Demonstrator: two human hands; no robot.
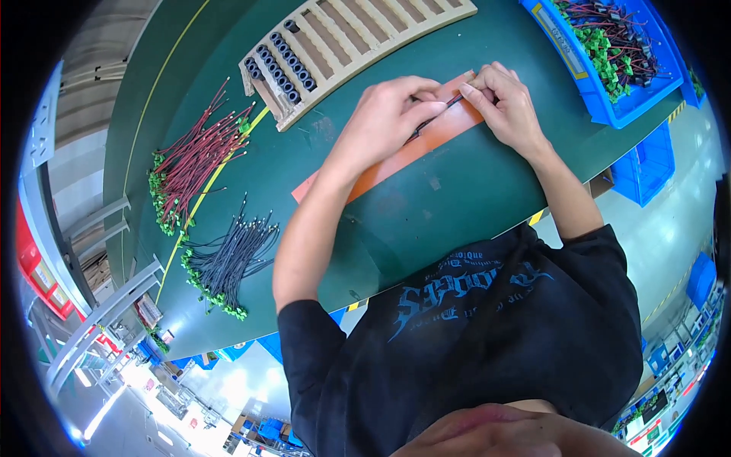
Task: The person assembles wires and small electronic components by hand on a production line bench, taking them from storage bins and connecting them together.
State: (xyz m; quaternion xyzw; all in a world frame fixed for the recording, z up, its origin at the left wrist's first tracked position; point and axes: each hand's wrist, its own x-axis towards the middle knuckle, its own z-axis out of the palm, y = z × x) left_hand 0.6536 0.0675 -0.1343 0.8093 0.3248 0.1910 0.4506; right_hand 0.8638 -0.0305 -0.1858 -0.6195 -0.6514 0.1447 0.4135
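Observation:
A long orange strip (396, 161) lies slantwise on the green table. Above it, a thin black wire (454, 100) runs between my two hands. My left hand (394, 114) has its thumb and fingers closed on the wire's left part, where a short dark end shows below the fingers. Pinched between the thumb and fingers of my right hand (504, 105) is the other end of the wire, by the strip's far right end. What sits inside the right fingertips is hidden.
Left of my hands lie a bundle of red wires (199, 160) and a bundle of black wires (234, 255), both with green connectors. Behind is a slotted wooden rack (346, 57) holding several black rings (289, 61). A blue bin (609, 110) of wired connectors stands at far right.

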